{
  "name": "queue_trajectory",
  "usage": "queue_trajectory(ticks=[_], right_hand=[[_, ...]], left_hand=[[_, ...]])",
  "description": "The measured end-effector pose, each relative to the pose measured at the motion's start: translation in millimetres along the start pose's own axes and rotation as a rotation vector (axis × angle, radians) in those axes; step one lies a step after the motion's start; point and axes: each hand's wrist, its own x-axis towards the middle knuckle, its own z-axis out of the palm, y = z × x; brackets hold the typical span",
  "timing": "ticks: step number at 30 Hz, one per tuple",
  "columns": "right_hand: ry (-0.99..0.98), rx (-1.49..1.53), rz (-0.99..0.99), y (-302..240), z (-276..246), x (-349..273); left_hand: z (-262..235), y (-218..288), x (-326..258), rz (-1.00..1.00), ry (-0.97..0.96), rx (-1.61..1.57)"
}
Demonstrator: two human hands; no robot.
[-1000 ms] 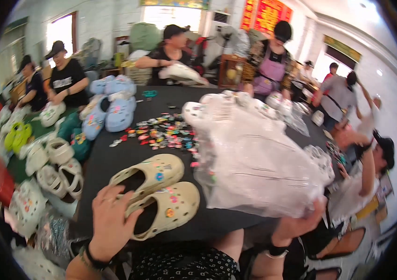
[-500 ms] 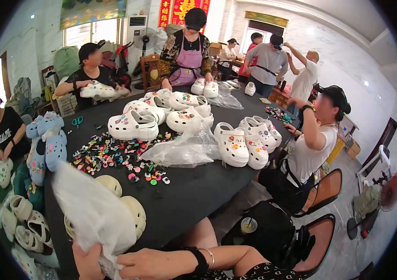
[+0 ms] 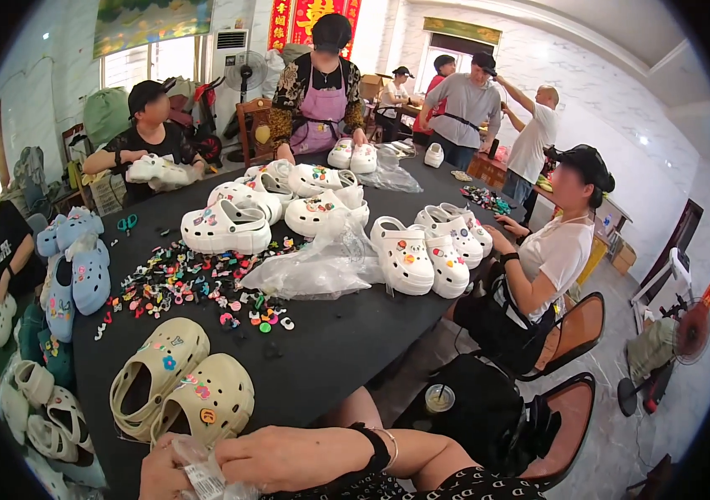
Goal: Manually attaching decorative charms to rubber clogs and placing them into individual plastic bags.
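My right hand lies at the lower edge, its forearm with a black wristband coming in from the right. It presses a crumpled clear plastic bag with a white label against my left hand, which shows only in part beneath it. Both hands close on the bag. Just above them a pair of beige clogs with small coloured charms lies side by side on the black table, near its front edge.
A scatter of coloured charms covers the table's middle. Beyond it lie clear bags and several white clogs. Blue clogs sit at the left edge. People sit and stand around the table; orange chairs stand at right.
The view has swung right. The plastic bag, spread wide in my right hand a second ago, came down to the left and is now bunched small between both hands.
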Motion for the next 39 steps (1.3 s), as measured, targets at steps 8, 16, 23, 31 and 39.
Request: queue_trajectory(ticks=[8, 16, 23, 31, 39], right_hand=[[0.072, 0.479, 0.209, -10.2, 9.2, 12.2], [0.392, 0.154, -0.042, -13.7, 10.8, 18.2], [0.149, 0.447, 0.256, -7.2, 16.5, 13.9], [0.712, -0.192, -0.039, 2.4, 14.6, 9.4], [0.721, -0.107, -0.045, 6.7, 47.7, 16.2]], left_hand=[[8.0, 5.4, 1.0, -0.384, 0.281, -0.412], [-2.5, 17.8, 9.1, -0.082, -0.205, -0.478], [-13.1, 35.5, 5.5, 0.189, 0.011, 0.296], [9.8, 5.7, -12.3, -0.648, 0.861, -1.033], [18.4, 8.2, -36.2, -0.706, 0.316, -0.585]])
